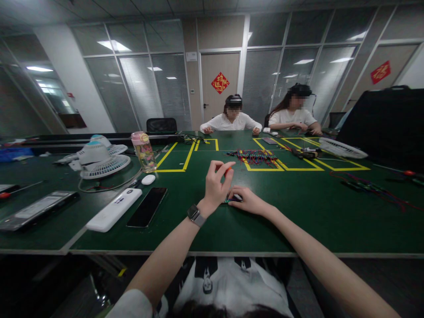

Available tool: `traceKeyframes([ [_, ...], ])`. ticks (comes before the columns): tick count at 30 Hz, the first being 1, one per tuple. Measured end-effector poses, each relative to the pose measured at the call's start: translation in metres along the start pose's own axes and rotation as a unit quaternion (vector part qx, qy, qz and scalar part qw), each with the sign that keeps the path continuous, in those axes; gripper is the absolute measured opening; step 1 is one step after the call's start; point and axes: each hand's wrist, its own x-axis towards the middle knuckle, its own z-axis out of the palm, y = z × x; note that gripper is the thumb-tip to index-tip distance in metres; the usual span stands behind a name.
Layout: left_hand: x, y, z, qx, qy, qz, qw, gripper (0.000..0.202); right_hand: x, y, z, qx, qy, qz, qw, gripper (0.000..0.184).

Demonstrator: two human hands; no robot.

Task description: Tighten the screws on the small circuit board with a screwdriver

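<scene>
Above the green table, my left hand, with a watch on its wrist, is closed with its fingers pinched round a screwdriver. Only a bit of its red handle shows between the fingers; the shaft is hidden. Just right of it and lower, my right hand rests on the tabletop, fingers curled and pressing on a small circuit board. Most of that board is covered by the two hands, and whether the screwdriver touches it I cannot tell.
Left of my hands lie a black phone, a white power bank, a white oval case, a bottle and fan parts. Ahead are tangled wires and yellow tape outlines. Two people sit across.
</scene>
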Motion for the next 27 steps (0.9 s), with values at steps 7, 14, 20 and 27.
traceKeyframes([
  [7,0.0019,-0.0005,0.0010,-0.035,-0.020,0.006,0.999,0.028,-0.0002,-0.0012,-0.0007,-0.009,-0.005,-0.004,1.000,0.007],
  [14,0.0001,-0.0002,-0.0003,0.005,0.007,-0.006,1.000,0.021,-0.0015,-0.0019,-0.0020,-0.015,-0.001,-0.007,1.000,0.008],
  [20,0.0017,-0.0007,-0.0013,-0.030,-0.021,-0.003,0.999,0.032,-0.0019,-0.0005,-0.0021,-0.015,-0.004,-0.005,1.000,0.009],
  [27,0.0010,-0.0024,0.0046,0.003,0.012,0.007,1.000,0.021,-0.0008,0.0009,-0.0014,0.002,0.000,-0.005,1.000,0.005],
])
